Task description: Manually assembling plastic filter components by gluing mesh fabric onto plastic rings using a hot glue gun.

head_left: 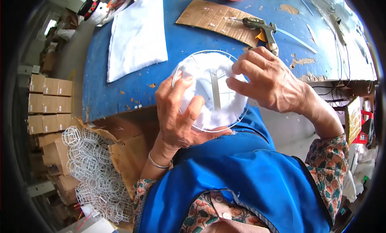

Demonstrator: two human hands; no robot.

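Wire ring frame (209,56) with white fabric (219,108): near table edge, centre | left hand (177,112) gripping left rim | right hand (267,80) pinching fabric, right rim | likely light, thin springy wire, soft cloth; best held at rim

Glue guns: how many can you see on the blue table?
1. The glue gun lies on the cardboard sheet beyond the right hand; others may be hidden.

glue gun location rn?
Head view, upper right: the glue gun lies on the blue table, partly on the cardboard sheet, just beyond the right hand.
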